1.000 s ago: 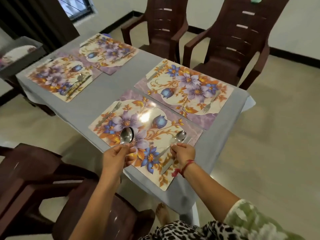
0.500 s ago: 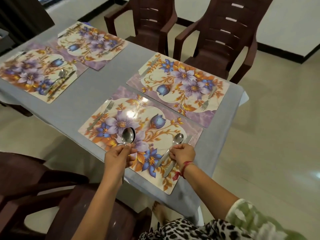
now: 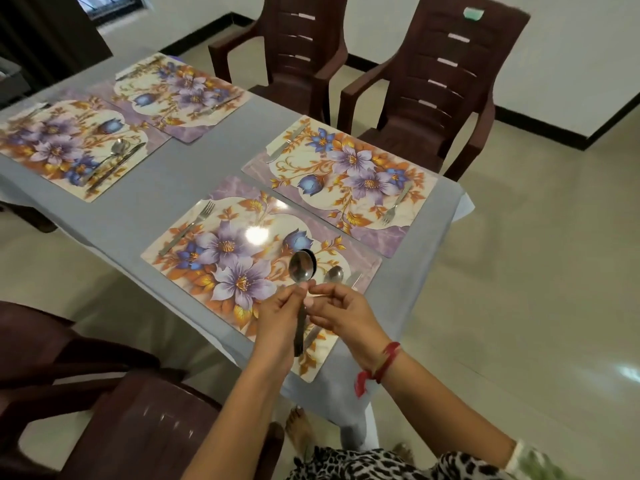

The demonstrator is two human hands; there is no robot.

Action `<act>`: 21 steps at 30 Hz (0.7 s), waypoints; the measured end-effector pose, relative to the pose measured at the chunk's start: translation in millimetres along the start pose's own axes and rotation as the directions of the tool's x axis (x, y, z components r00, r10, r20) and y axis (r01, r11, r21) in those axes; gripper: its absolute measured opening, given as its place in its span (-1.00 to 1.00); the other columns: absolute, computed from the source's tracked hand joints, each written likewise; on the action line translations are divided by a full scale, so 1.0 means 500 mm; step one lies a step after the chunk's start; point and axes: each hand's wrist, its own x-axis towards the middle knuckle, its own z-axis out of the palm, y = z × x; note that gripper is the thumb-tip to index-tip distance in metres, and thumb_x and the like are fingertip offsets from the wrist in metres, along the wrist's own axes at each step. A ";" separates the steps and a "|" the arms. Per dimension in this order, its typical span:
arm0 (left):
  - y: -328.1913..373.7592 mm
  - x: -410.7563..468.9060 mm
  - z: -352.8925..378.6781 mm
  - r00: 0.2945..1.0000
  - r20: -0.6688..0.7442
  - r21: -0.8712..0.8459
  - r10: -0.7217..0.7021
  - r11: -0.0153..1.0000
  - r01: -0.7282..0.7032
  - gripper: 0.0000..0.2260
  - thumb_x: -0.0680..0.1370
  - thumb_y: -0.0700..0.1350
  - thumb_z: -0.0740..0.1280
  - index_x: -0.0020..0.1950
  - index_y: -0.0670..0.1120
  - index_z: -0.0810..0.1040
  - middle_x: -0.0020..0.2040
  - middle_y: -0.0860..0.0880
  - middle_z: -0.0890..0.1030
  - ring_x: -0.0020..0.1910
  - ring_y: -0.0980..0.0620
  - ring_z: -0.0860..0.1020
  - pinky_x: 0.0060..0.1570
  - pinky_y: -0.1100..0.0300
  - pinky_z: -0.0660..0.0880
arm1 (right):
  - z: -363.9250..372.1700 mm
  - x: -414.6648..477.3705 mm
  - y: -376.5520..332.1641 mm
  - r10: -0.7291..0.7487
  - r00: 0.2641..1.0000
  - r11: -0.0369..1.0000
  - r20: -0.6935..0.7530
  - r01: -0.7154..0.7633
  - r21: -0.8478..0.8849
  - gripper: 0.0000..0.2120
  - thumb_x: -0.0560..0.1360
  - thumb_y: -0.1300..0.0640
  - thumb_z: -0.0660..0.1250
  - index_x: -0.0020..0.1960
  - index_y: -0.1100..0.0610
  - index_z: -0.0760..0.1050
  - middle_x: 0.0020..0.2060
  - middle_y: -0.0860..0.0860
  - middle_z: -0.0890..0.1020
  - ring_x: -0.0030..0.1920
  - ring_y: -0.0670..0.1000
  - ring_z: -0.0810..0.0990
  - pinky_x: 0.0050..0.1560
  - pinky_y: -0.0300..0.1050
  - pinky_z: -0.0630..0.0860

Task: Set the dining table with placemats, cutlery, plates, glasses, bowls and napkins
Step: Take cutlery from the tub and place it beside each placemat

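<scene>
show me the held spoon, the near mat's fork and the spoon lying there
held spoon [image 3: 302, 267], head view, on its bowl
near mat's fork [image 3: 183, 231], head view, on its handle
lying spoon [image 3: 334, 274], head view, on its bowl

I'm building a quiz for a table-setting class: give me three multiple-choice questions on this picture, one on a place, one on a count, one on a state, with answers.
1. Where on the nearest placemat does the fork lie? A. along its left side B. beside the right-hand spoon C. across the middle
2. How many floral placemats are on the table? A. two B. four C. six
3. What state is the held spoon in? A. flat on the mat B. lifted, in both hands C. standing in a glass
Answers: 1 A: it lies alone by the left edge. 2 B: the nearest, one behind it, two farther left. 3 B: the left hand grips its handle, the right hand pinches its neck.
</scene>
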 end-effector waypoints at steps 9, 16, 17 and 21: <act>-0.075 -0.071 0.204 0.983 -0.091 0.108 0.162 0.983 -0.152 -0.76 0.58 -0.25 0.29 -0.23 -0.09 0.67 -0.17 -0.10 0.71 -0.09 -0.09 0.65 -0.03 0.08 0.57 | -0.200 -0.072 -0.028 -0.125 0.992 0.990 -0.001 0.125 -0.061 -0.85 0.44 0.39 0.39 0.00 0.26 0.58 -0.26 0.11 0.66 -0.24 -0.04 0.67 -0.17 -0.24 0.57; -0.131 -0.135 0.473 0.980 -0.095 0.004 0.174 0.985 -0.174 -0.80 0.61 -0.21 0.24 -0.13 -0.18 0.63 -0.28 -0.11 0.69 -0.26 0.02 0.67 -0.20 0.27 0.60 | -0.463 -0.126 -0.085 -0.188 0.979 0.980 -0.075 0.182 -0.083 -0.84 0.53 0.36 0.28 -0.03 0.17 0.59 -0.20 0.09 0.65 -0.25 -0.11 0.58 -0.25 -0.33 0.51; -0.133 -0.138 0.509 0.979 -0.099 -0.006 0.177 0.984 -0.178 -0.80 0.61 -0.22 0.23 -0.12 -0.17 0.62 -0.28 -0.10 0.69 -0.28 0.05 0.67 -0.23 0.29 0.60 | -0.492 -0.129 -0.094 -0.204 0.975 0.976 -0.086 0.195 -0.097 -0.83 0.54 0.34 0.26 -0.01 0.15 0.58 -0.21 0.06 0.63 -0.27 -0.14 0.56 -0.28 -0.36 0.48; -0.128 -0.125 0.601 0.940 -0.241 0.032 0.242 0.970 -0.241 -0.82 0.62 -0.22 0.23 -0.03 -0.14 0.62 -0.18 -0.06 0.68 -0.37 0.13 0.60 -0.32 0.32 0.52 | -0.585 -0.115 -0.139 -0.273 0.953 0.959 -0.133 0.257 -0.121 -0.83 0.55 0.32 0.24 -0.02 0.14 0.58 -0.23 0.01 0.61 -0.35 -0.27 0.52 -0.32 -0.45 0.42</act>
